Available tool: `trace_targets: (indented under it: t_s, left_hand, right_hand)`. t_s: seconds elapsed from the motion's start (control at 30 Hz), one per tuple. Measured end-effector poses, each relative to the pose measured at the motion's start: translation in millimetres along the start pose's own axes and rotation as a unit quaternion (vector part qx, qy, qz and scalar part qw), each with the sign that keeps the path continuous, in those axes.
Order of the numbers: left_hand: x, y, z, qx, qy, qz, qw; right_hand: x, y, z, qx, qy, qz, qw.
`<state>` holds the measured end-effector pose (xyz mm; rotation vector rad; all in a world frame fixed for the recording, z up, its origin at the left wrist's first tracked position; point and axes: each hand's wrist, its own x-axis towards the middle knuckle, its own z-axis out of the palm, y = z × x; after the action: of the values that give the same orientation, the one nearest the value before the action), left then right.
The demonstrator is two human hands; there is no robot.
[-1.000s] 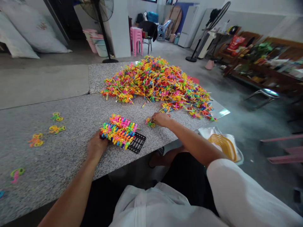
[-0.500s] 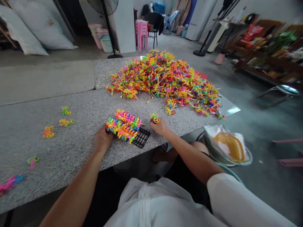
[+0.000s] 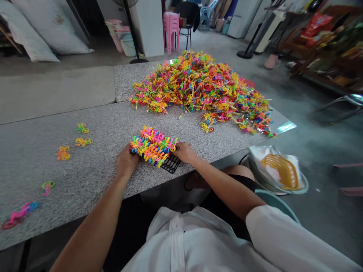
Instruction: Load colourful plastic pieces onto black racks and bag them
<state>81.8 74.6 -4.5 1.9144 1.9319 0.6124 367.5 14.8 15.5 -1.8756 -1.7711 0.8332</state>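
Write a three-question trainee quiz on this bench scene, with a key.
1. True or false: the black grid tray is completely filled with coloured plastic pieces.
2. Which hand rests at the tray's bare end: left hand or right hand?
3. Where does the big pile lie relative to the tray?

Key: 1. False, one end is bare. 2. Right hand. 3. Farther back on the stone table, towards the right.
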Motion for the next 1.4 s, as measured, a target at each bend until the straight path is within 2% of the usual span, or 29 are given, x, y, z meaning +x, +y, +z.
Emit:
trace_targets:
  t_s: [0.13,0.3,0.6,0.67,0.73,0.8,0.83,0.9,0.93,1.0,1.1,1.2,1.4]
  left_hand:
    - [-1,1,-0.4,-0.005,-0.001,-0.008,1.000]
    - [-1,4,-1.9,0.004,0.002,-0.012,1.000]
    - [0,3,-3.6,0.012,-0.005,0.008,1.000]
    - [0,3,-4.5,0.017,-0.009,0.000,1.000]
    - [1,4,-5.3,0.023,-0.013,-0.008,1.000]
    - [2,4,-5.9,0.021,-0.016,-0.010,1.000]
    - [2,4,-6.1,0.019,-0.017,-0.012,1.000]
    - [3,4,-6.1,0.015,-0.018,-0.009,1.000]
    - [3,3,-5.9,0.015,-0.017,-0.009,1.000]
    - [4,2,-4.9,0.017,-0.017,-0.011,1.000]
    - [4,-1,-3.0,0.023,-0.013,-0.019,0.999]
    - [4,-3,-1.6,0.023,-0.008,-0.011,1.000]
    - [3,-1,-2.1,0.028,-0.012,-0.009,1.000]
  right_hand:
    - [-5,-4,6,-0.074,0.023,-0.023,0.997]
    - [-5,-6,5,-0.111,-0.003,-0.061,0.992]
    - [-14,-15,12,-0.149,-0.024,-0.044,0.988]
    - [-9,-8,1,-0.136,-0.041,-0.062,0.988]
    - [1,6,-22,-0.137,-0.026,-0.046,0.989]
    - [13,26,-55,-0.172,0.045,0.027,0.984]
    - [18,37,-72,-0.202,0.095,0.078,0.972]
    - [26,60,-103,-0.258,0.144,0.173,0.939]
    - [28,70,-116,-0.278,0.143,0.202,0.928]
    - [28,86,-131,-0.308,0.100,0.216,0.921]
    - [22,96,-135,-0.340,0.015,0.175,0.924]
    - [12,97,-130,-0.347,-0.029,0.151,0.925]
    - [-2,91,-124,-0.364,-0.029,0.118,0.924]
